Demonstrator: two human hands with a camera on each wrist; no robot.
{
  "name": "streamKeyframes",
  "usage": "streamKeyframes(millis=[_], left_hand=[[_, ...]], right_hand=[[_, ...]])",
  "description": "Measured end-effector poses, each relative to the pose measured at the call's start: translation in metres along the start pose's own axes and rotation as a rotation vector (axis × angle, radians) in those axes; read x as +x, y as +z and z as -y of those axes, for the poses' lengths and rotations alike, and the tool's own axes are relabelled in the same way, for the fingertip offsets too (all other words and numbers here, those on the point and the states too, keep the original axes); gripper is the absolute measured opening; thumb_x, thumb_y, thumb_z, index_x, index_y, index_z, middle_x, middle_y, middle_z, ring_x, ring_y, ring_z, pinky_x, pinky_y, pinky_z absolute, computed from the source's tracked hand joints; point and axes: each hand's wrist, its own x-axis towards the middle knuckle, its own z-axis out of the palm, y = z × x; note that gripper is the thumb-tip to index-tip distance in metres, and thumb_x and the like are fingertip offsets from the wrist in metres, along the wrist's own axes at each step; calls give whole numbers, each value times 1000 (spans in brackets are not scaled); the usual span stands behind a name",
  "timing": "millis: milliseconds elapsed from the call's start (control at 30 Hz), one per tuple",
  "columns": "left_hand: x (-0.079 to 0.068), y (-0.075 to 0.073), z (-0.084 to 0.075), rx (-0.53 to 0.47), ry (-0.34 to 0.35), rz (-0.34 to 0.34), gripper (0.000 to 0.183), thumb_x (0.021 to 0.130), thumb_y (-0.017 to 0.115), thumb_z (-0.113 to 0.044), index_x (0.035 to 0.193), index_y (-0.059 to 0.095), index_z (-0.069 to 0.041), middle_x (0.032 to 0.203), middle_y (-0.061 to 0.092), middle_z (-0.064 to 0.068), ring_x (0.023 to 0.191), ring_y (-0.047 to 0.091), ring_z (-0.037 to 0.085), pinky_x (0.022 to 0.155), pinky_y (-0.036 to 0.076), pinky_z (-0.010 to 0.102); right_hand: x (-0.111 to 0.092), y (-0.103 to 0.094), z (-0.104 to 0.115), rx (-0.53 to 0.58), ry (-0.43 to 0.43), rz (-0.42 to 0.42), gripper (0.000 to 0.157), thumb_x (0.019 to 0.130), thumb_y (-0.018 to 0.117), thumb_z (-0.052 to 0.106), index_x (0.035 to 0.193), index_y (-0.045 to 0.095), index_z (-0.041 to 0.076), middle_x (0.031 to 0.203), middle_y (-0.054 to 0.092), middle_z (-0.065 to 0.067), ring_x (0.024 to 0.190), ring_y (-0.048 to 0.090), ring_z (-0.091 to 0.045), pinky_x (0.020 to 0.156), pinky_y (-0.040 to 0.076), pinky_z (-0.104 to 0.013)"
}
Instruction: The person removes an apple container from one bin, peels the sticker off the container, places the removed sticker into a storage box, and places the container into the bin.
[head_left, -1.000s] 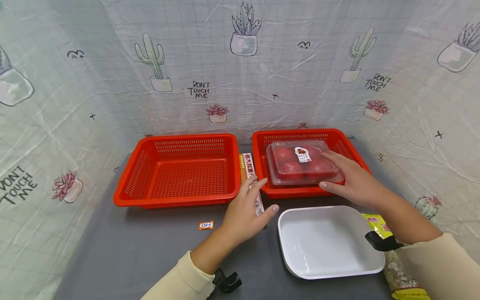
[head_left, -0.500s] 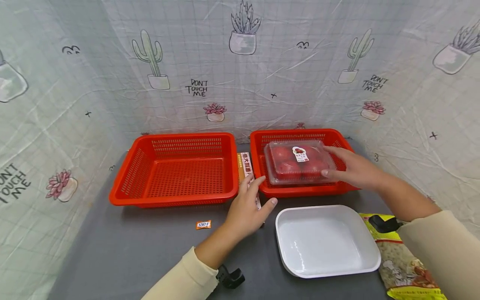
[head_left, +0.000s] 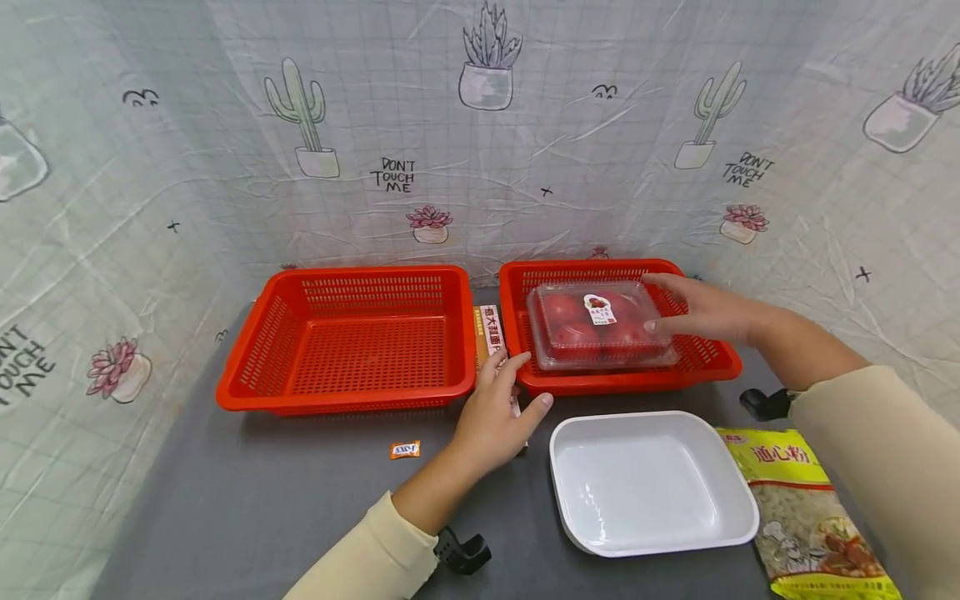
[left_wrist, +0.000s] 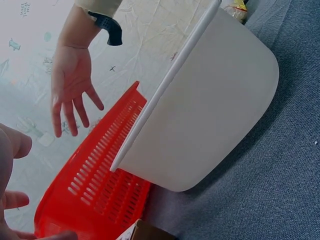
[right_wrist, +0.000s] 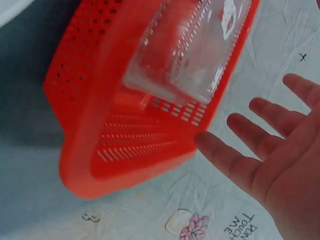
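Observation:
A clear plastic box of round red fruit, with a white label on its lid, sits in the right red basket. My right hand hovers at the box's right end with its fingers spread. In the right wrist view the right hand is apart from the box, palm bare. My left hand holds nothing, fingers relaxed, above a narrow spaghetti box that stands between the two baskets. Part of that spaghetti box is hidden beneath the left hand.
The left red basket has nothing in it. A white basin stands in front of the right basket. Beside it lies a yellow bag of macaroni, partly under my right sleeve. A small orange-wrapped candy lies at left front.
My right hand has lifted slightly up and away from the fruit box, which stays in the basket. More of the macaroni bag shows. The left hand has hardly moved.

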Motion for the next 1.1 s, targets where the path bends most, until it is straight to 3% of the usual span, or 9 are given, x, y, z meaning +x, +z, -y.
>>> streamKeyframes(millis=[400,667,1100], left_hand=[[2,3,7,-2,-44,18,71,98,71,-46,161,48,-22,172,27,10,128,65,32,107,51,55],[5,7,8,13,-18,-37,66,99,68,-43,158,51,-20,170,33,13,117,66,31,102,51,58],[10,15,12,-35,-18,-57,66,99,72,-36,160,50,-21,169,33,11,103,64,27,89,53,42]], right_hand=[[26,-6,-25,76,76,79,99,96,76,43,171,19,13,167,27,-29,148,29,-56,103,46,-75],[39,-8,-45,100,102,66,102,95,79,41,172,17,15,169,23,-30,148,26,-59,102,45,-76],[60,-7,-71,248,150,153,102,98,77,39,172,13,12,168,15,-35,147,23,-60,104,49,-69]])
